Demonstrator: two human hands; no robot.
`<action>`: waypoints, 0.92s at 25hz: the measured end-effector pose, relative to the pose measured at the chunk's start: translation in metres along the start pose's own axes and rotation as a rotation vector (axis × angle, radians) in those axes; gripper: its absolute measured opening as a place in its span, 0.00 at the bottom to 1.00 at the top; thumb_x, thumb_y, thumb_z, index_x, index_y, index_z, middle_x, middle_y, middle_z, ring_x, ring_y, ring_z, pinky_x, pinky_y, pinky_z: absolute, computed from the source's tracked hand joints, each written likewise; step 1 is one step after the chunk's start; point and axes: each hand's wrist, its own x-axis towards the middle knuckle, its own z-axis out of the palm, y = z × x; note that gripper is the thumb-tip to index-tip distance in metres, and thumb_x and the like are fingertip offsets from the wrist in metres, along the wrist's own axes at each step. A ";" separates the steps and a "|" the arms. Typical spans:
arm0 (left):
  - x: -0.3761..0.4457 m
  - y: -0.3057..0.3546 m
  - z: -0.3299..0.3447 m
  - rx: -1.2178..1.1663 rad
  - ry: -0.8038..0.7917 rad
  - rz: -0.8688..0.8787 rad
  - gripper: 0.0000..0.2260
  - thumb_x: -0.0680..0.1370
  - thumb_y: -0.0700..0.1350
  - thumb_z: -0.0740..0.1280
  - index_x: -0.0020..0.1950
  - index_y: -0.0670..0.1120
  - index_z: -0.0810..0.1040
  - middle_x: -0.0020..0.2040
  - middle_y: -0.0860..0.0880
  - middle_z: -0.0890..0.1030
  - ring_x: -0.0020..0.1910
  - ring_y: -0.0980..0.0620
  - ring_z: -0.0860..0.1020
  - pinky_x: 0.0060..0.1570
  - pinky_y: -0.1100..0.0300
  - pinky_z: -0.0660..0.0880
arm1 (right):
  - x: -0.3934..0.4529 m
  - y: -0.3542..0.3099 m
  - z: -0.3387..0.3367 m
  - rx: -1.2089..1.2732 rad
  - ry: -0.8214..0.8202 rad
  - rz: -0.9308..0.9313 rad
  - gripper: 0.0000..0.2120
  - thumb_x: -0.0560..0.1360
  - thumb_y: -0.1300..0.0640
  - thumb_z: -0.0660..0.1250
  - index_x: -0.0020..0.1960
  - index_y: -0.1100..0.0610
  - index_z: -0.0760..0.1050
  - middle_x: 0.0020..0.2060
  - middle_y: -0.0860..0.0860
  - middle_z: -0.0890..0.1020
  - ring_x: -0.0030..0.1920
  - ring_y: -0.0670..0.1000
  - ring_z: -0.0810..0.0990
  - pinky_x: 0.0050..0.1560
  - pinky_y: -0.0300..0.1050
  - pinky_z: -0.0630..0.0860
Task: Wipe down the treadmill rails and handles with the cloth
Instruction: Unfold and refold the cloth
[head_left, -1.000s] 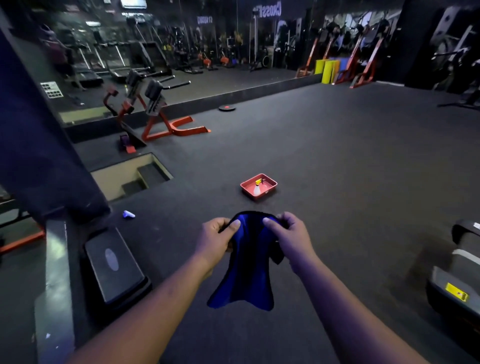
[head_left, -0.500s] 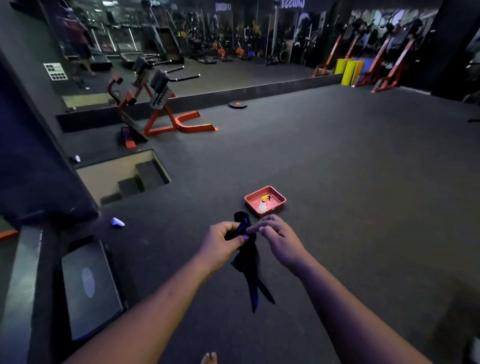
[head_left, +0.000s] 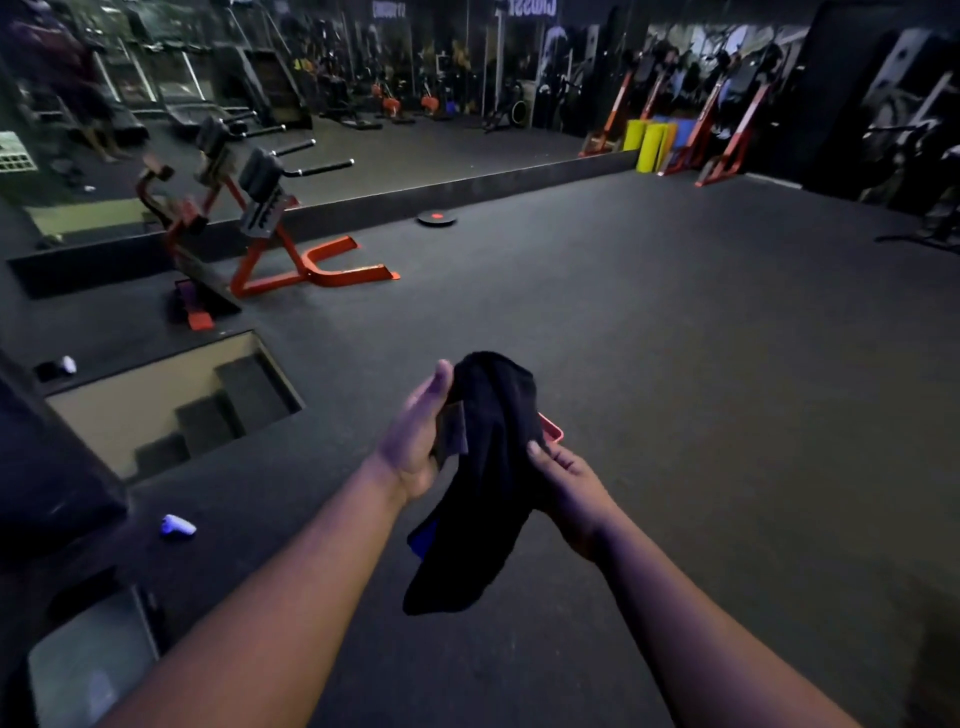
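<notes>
The dark blue cloth (head_left: 483, 493) hangs in front of me between both hands, over the dark gym floor. My left hand (head_left: 415, 441) stands with its fingers straight and pointing away from me. The cloth's top is draped over its fingertips and lies against its palm. My right hand (head_left: 566, 478) pinches the cloth's right edge, thumb on the front and fingers behind. The cloth's lower end dangles free, with a brighter blue fold showing at its left. No treadmill rail or handle is near my hands.
A red tray (head_left: 553, 430) on the floor shows only a corner behind the cloth. An orange-framed bench (head_left: 291, 260) and a floor opening with steps (head_left: 176, 410) lie to the left. A small white object (head_left: 176, 525) and a grey platform (head_left: 88, 670) are near left.
The cloth went from spread out, to bunched into a strip, to draped over my left fingers. My left hand straightened. My right hand slid down to the cloth's edge. The view moved forward.
</notes>
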 end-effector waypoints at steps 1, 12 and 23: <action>0.014 -0.011 -0.018 0.054 -0.044 -0.101 0.32 0.74 0.66 0.65 0.69 0.44 0.75 0.63 0.44 0.81 0.62 0.46 0.80 0.62 0.48 0.75 | 0.018 -0.010 0.005 0.083 0.045 -0.043 0.15 0.78 0.49 0.68 0.60 0.55 0.80 0.56 0.54 0.84 0.56 0.54 0.82 0.56 0.50 0.76; 0.274 -0.113 -0.059 0.478 0.272 -0.477 0.14 0.74 0.39 0.75 0.58 0.38 0.80 0.53 0.41 0.85 0.47 0.48 0.84 0.41 0.60 0.79 | 0.257 0.001 -0.139 -0.366 0.168 0.271 0.23 0.73 0.65 0.74 0.62 0.54 0.68 0.45 0.52 0.82 0.41 0.47 0.81 0.35 0.44 0.77; 0.532 -0.133 -0.078 1.744 -0.138 -0.323 0.14 0.75 0.52 0.70 0.60 0.57 0.79 0.60 0.51 0.76 0.62 0.48 0.74 0.58 0.51 0.75 | 0.485 -0.007 -0.246 -1.219 0.107 0.219 0.17 0.69 0.56 0.71 0.57 0.47 0.75 0.55 0.48 0.78 0.57 0.52 0.78 0.53 0.47 0.76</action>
